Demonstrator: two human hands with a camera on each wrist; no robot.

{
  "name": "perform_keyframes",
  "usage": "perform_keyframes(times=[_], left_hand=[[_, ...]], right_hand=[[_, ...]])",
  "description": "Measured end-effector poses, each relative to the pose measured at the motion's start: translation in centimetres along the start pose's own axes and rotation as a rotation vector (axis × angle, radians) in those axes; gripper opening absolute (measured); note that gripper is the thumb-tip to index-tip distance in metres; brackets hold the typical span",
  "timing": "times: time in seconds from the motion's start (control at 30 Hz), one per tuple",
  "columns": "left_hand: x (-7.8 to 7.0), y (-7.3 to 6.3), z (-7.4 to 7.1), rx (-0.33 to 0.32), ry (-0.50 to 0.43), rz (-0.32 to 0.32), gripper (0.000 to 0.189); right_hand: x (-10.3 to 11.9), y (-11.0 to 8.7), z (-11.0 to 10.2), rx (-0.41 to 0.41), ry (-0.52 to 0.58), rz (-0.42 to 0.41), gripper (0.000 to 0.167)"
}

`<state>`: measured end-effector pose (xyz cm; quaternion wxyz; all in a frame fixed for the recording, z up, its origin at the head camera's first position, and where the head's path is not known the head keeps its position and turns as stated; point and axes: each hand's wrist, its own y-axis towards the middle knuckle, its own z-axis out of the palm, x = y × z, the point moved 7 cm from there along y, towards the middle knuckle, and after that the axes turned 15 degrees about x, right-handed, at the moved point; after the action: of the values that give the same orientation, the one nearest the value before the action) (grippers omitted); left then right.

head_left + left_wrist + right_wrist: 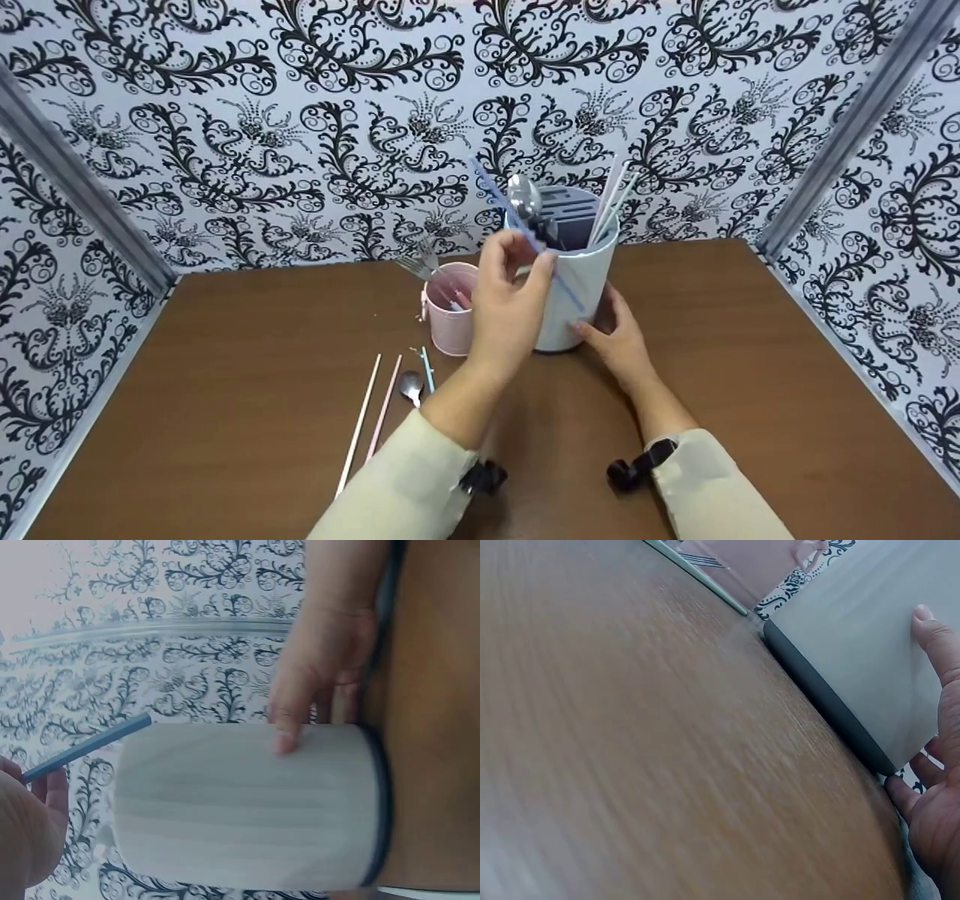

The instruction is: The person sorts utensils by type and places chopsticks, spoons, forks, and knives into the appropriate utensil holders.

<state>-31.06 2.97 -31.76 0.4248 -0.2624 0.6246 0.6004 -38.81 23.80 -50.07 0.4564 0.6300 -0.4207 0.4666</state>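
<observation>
Inventory, taken from my three camera feeds.

Item: slim straight blue stick [88,748]. Location: aloft at the near upper edge of the holder, slanted, its upper end to the left and its lower end in front of the holder's wall; contact with that wall I cannot tell.

Left grip [510,300]: pinching the blue stick between thumb and fingers, close to the holder's rim.

Right grip [619,341]: grasping the holder low on its right side, thumb on the front wall, fingers round the side.

Item: tall off-white holder with a dark base [247,802], upright on the brown wood-grain surface [750,360]. Contents: a grey slotted panel [574,202]; shiny metal spoons [525,196], bowls up, at left; slim pale sticks [609,204], leaning at right.

Item: small round pink bucket [450,330], upright just left of the holder, with metal forks [414,265], tines up, leaning left.

Loose, in front of the bucket: one slim white stick [358,424], one slim pink stick [383,409], one metal spoon [410,383] and a slim light-blue piece [427,367], the last partly behind my left forearm.
</observation>
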Motion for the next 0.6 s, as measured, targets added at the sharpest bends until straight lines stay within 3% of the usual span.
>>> perform_keyframes(times=[0.37, 0.6], left_hand=[[-3.4, 4.4, 0.8, -0.031, 0.128, 0.178, 0.019], [-2.1, 6.8, 1.5, -0.023, 0.15, 0.137, 0.016]], right_hand=[[-0.2, -0.1, 0.0, -0.006, -0.027, 0.023, 0.092], [-0.1, -0.2, 0.0, -0.003, -0.024, 0.031, 0.092]])
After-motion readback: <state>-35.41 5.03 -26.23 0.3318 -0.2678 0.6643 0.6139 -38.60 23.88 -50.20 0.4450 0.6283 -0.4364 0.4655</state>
